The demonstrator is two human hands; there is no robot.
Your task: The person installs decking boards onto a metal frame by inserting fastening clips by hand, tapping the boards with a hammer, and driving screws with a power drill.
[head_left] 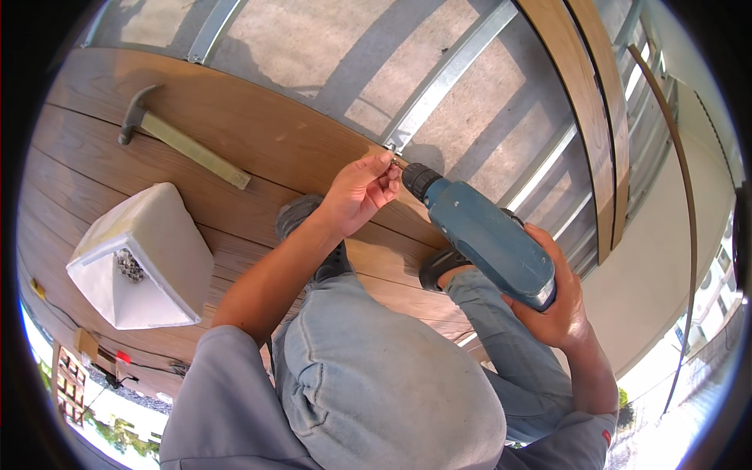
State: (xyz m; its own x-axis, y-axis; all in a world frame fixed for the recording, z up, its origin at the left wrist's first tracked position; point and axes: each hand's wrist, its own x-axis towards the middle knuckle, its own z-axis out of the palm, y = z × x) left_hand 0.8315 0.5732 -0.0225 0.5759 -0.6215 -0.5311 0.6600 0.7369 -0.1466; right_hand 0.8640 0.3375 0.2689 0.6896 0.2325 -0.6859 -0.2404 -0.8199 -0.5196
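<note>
My right hand (558,294) is wrapped round the rear of a blue-green cordless drill (489,235) with a black chuck, which points up and to the left. Its bit ends at the fingertips of my left hand (364,190). The thumb and forefinger there are pinched together at the edge of a brown wood-grain deck board (258,106). What they hold is too small to make out. A small metal clip (391,147) shows just beyond them, where the board meets a galvanised metal joist (446,78).
A claw hammer (196,150) lies on the boards at left. Nearer stands a cut-open white container (176,243) with small metal pieces (129,265) inside. Bare joists span concrete (313,47) beyond the board edge. Two loose boards (583,102) lie across joists at right.
</note>
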